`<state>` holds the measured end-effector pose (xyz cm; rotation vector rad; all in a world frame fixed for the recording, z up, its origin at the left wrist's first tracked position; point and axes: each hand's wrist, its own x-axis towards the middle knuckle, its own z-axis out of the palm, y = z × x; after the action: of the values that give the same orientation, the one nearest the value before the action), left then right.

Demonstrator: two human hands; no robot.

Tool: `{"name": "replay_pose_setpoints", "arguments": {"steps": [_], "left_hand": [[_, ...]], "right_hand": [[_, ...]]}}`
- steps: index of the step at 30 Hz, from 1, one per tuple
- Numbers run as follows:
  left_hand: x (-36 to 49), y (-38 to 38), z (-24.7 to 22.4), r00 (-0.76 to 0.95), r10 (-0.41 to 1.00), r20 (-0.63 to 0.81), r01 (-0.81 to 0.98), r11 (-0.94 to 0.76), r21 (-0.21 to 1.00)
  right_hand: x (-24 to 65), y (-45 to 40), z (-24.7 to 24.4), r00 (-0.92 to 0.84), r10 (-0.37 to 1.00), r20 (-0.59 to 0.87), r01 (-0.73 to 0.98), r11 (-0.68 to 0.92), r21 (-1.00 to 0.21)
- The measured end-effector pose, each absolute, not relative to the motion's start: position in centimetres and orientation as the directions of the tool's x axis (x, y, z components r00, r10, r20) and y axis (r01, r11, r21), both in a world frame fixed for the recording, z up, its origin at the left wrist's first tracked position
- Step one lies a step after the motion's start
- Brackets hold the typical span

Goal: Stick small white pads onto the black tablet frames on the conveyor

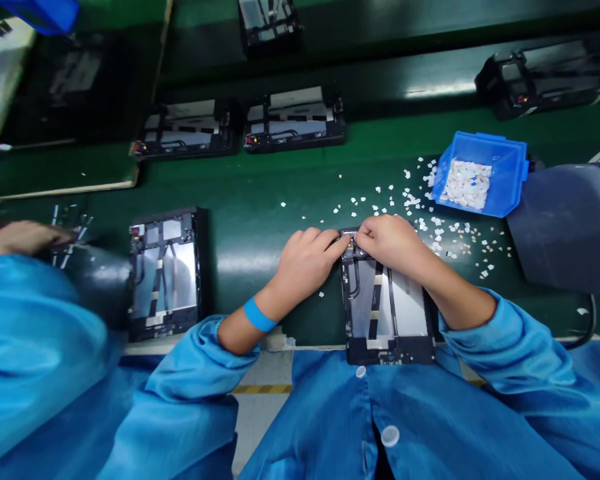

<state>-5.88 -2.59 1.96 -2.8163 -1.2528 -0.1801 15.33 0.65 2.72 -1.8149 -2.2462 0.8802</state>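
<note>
An open black device [410, 313] with silver plates and dark cables inside lies at the table's front edge, close to my body. My left hand [307, 260], with a blue band on its wrist, rests at the device's top left corner, thumb and fingers bent in to the edge. My right hand [390, 241] is pinched over the top of the same device, fingertips near a small part there. What either pair of fingertips holds, if anything, is too small to make out. Small white pieces [437, 230] lie scattered beyond and to the right of my right hand.
A blue bin [513, 175] of white pieces sits at the right, beside a dark grey object [570, 227]. Another open device [164, 273] lies left; two more [295, 120] stand further back. At far left, a co-worker's hand [27, 237] is near thin metallic strips [83, 230].
</note>
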Motion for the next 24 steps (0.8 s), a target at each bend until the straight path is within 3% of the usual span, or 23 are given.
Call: {"name": "replay_pose_setpoints", "arguments": {"steps": [6,10,13,18,24], "left_hand": [[-6.4,-2.0,2.5,0.716,0.685,0.133,0.695,-0.718,-0.045],[-6.4,-2.0,2.8,0.756,0.646,0.1,0.654,-0.749,-0.107],[-6.7,-2.2,2.5,0.746,0.661,0.076,0.666,-0.742,-0.076],[-7.0,-2.2,1.9,0.702,0.711,0.045,0.707,-0.702,0.083],[-7.0,-1.2,2.4,0.725,0.688,0.003,0.684,-0.721,0.111]], "right_hand": [[16.7,-0.4,2.2,-0.294,0.944,-0.151,0.775,0.143,-0.616],[17.9,-1.9,1.0,-0.368,0.929,0.04,0.708,0.308,-0.636],[18.4,-2.8,0.0,-0.436,0.892,0.122,0.676,0.414,-0.61],[18.2,-3.6,-0.9,-0.549,0.825,0.138,0.711,0.547,-0.442],[18.1,-3.8,0.1,-0.657,0.752,0.054,0.731,0.652,-0.199]]}}
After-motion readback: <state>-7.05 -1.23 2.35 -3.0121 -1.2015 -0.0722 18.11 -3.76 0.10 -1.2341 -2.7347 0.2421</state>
